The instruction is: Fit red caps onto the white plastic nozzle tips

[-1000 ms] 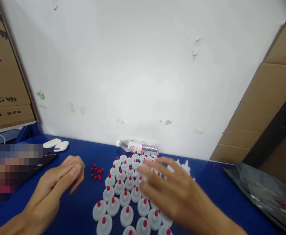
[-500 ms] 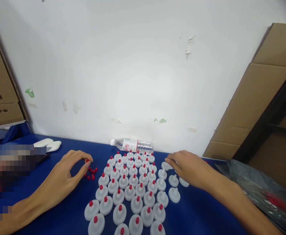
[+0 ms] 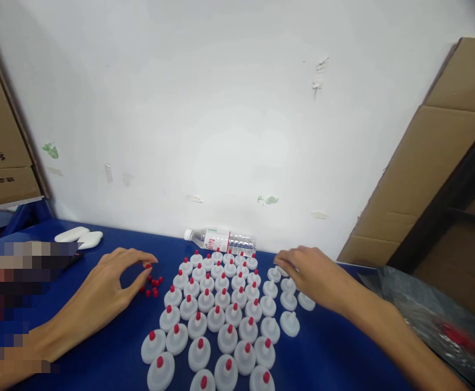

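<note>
Several white bottle caps with red tips (image 3: 216,317) stand in rows on the blue table (image 3: 119,347). A few white caps without red tips (image 3: 289,321) stand along the right side of the rows. My left hand (image 3: 111,288) pinches a small red tip between thumb and forefinger, just above a little pile of loose red tips (image 3: 152,287). My right hand (image 3: 314,274) rests at the far right of the rows, fingers curled on a white cap without a tip.
A clear water bottle (image 3: 221,240) lies against the white wall. Two white oval objects (image 3: 78,237) lie at the far left. Cardboard boxes stand at the left (image 3: 1,136) and right (image 3: 432,163). A dark plastic bag (image 3: 432,315) lies at right.
My right hand moved from over the middle rows to their far right end. My left hand closed into a pinch on a red tip at the pile. The view shifted slightly.
</note>
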The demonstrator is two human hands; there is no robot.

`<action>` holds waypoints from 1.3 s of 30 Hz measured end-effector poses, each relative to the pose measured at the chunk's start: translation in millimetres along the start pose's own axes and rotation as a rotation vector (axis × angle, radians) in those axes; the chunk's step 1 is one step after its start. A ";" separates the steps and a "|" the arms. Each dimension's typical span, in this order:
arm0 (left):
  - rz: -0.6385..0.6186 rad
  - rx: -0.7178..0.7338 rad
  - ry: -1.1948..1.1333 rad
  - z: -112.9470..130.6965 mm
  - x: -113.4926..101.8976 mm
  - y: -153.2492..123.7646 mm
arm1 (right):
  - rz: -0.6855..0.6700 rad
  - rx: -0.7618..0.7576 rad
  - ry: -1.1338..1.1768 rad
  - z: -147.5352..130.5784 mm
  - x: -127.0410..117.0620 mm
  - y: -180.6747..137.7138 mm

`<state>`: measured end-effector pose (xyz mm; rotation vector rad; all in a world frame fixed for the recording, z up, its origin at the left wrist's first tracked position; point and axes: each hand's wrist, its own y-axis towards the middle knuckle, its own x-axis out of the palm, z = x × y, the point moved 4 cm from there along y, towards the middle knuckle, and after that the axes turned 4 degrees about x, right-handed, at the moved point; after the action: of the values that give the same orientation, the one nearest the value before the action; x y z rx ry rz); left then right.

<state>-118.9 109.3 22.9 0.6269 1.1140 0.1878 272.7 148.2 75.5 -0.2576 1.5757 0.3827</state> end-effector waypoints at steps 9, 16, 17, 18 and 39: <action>-0.075 0.027 0.026 -4.6 7.9 0.5 | 0.077 -0.065 0.177 -38.7 27.0 3.4; -0.174 0.017 0.037 0.2 8.6 -2.5 | 0.029 -0.031 0.270 -30.8 57.2 10.9; -0.176 0.012 0.031 0.4 8.2 -2.8 | 0.044 -0.046 0.285 -31.3 55.7 11.0; -0.173 0.008 0.025 0.3 7.8 -3.0 | 0.063 -0.063 0.302 -32.1 52.9 10.9; 0.062 0.394 -0.201 84.1 -17.3 -42.7 | -0.048 -0.302 0.812 -130.2 6.2 -31.9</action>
<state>-59.6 35.2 37.0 1.0090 0.9429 -0.0446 165.4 67.8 68.3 -0.7516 2.2969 0.5136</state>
